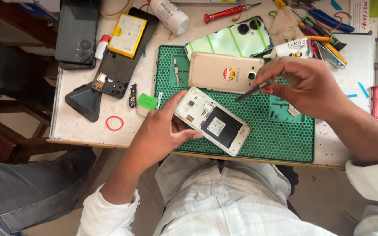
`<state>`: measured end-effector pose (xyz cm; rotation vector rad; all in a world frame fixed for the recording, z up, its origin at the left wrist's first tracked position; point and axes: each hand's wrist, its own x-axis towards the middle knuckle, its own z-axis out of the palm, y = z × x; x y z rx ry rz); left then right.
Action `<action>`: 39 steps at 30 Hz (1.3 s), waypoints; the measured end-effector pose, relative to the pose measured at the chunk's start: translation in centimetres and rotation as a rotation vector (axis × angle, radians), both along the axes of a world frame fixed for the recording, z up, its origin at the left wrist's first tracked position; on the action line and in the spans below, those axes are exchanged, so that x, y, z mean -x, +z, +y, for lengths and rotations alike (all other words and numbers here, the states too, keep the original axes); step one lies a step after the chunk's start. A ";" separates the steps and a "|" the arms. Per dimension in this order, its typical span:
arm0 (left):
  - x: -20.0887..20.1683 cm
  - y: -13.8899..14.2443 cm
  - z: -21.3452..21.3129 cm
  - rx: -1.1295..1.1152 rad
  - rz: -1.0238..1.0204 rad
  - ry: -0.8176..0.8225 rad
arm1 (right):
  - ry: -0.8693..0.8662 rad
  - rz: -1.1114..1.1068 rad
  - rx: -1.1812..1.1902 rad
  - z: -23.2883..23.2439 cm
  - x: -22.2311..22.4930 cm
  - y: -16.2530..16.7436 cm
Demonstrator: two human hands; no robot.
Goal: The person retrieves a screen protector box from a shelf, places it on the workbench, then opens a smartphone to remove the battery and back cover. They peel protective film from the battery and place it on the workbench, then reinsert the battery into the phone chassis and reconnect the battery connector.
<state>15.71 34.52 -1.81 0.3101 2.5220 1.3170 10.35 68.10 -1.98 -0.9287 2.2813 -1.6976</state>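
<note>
Left hand [160, 131] grips the white open-backed phone [212, 120] on the green honeycomb mat [281, 140]; right hand [300, 85], just above-right of the phone, pinches thin grey metal tweezers [253, 89].

A white bench [79, 126] with a wooden front edge fills the view. Dark wooden furniture [1, 144] stands at nine o'clock over a pale floor [316, 196].
</note>
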 end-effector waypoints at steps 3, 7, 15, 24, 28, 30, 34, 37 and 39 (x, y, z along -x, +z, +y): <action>-0.4 -0.1 0.2 0.201 0.006 -0.006 | 0.021 -0.101 0.049 0.0 -0.1 0.2; -1.1 -0.2 0.4 0.341 0.053 -0.005 | 0.055 -0.129 0.095 -0.1 -0.2 0.1; -1.5 -0.4 0.7 0.507 0.212 -0.021 | 0.090 -0.110 0.095 -0.4 -0.4 -0.1; -0.3 2.6 2.2 0.029 0.492 -0.186 | 0.129 -0.277 0.107 -0.4 -0.2 -0.8; 1.8 2.1 6.3 -0.290 0.362 -0.409 | 0.219 -0.451 0.269 -0.6 -0.4 -1.6; 2.6 1.7 7.3 -0.349 0.316 -0.424 | 0.192 -0.443 0.302 -0.8 -0.5 -1.3; 3.9 1.0 7.6 -0.444 0.302 -0.391 | -0.110 -0.054 -0.069 -0.8 -0.8 1.6; 4.8 0.5 7.6 -0.399 0.385 -0.448 | -0.350 0.668 -0.552 0.4 -1.9 5.3; 5.1 -0.1 8.0 -0.371 0.383 -0.512 | -0.403 0.613 -0.748 1.5 -3.3 7.0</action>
